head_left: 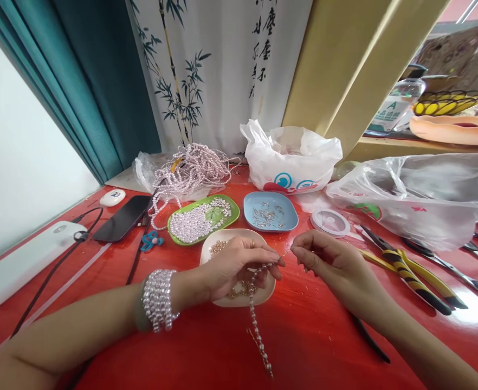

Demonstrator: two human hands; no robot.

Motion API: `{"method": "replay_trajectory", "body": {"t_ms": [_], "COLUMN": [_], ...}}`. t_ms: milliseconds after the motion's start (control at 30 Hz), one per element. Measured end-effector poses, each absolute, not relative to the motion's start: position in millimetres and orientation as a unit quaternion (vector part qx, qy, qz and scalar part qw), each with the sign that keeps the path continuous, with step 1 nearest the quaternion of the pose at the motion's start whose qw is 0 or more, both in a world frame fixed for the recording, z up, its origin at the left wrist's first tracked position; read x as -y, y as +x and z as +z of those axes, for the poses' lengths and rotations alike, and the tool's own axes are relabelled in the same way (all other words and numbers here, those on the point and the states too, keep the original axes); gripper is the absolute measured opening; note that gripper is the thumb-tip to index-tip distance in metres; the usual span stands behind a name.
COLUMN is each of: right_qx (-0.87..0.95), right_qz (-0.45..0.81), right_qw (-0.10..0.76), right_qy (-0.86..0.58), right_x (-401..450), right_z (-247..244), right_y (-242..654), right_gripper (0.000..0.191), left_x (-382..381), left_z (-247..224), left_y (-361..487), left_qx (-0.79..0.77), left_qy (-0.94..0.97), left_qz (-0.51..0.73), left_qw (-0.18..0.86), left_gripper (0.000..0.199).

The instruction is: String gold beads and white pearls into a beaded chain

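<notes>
My left hand (243, 260) pinches one end of a beaded chain (253, 311), which hangs over the red table. Several strands of pearl beads wrap the left wrist. Facing it, my right hand (320, 257) has thumb and forefinger pressed together near the chain's end; what they hold is too small to name. Beneath the left hand lies a cream tray (269, 292) with gold pieces. Behind it are a green tray (234, 208) of pearl beads and a blue tray (248, 197) with small metal pins.
Yellow-black pliers (409, 271) and scissors (454, 265) lie at the right, before a plastic bag (418, 189). A white bag (291, 162) and heaped bead strands (194, 168) stand behind. A phone (123, 218) and white power strip (31, 260) lie left.
</notes>
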State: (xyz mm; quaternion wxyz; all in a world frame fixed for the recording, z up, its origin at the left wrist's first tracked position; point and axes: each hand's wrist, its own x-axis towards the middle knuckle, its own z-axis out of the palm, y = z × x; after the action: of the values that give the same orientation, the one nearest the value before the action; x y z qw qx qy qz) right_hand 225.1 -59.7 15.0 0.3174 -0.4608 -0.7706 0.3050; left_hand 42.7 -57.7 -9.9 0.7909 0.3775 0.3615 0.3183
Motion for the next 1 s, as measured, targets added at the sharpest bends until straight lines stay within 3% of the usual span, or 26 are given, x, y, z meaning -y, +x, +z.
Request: {"method": "replay_trajectory", "body": {"t_ms": [267, 533, 600, 733, 933, 1000], "right_qx": [0.756, 0.743, 0.75, 0.751, 0.766, 0.789], "right_qz": [0.327, 0.245, 0.181, -0.079, -0.19, -0.215], "right_qw": [0.322, 0.315, 0.279, 0.098, 0.066, 0.073], "right_qy": [-0.467, -0.537, -0.571, -0.648, -0.61, -0.571], "right_x": [57.8, 40.0, 41.3, 69.3, 121.3, 127.7], "right_z": [11.1, 11.1, 12.3, 0.1, -45.3, -52.9], "right_y": [226.7, 241.0, 253.3, 282.0, 306.0, 307.8], "right_gripper": [0.019, 0.022, 0.023, 0.032, 0.062, 0.06], "left_x": [56.3, 57.1, 58.6, 60.9, 60.5, 60.8], "left_z": [-12.2, -13.2, -12.3, -11.1, -13.3, -13.4], "left_y": [41.4, 42.9, 43.8, 45.3, 46.6, 47.1], "left_qx": [-0.355, -0.376, -0.383, -0.389, -0.392, -0.389], "left_qy": [0.394, 0.391, 0.387, 0.389, 0.4, 0.403], "left_qz": [0.32, 0.33, 0.335, 0.338, 0.337, 0.343], "left_qw": [0.785, 0.773, 0.77, 0.764, 0.757, 0.754], "left_gripper": [0.018, 0.019, 0.018, 0.017, 0.018, 0.018]}}
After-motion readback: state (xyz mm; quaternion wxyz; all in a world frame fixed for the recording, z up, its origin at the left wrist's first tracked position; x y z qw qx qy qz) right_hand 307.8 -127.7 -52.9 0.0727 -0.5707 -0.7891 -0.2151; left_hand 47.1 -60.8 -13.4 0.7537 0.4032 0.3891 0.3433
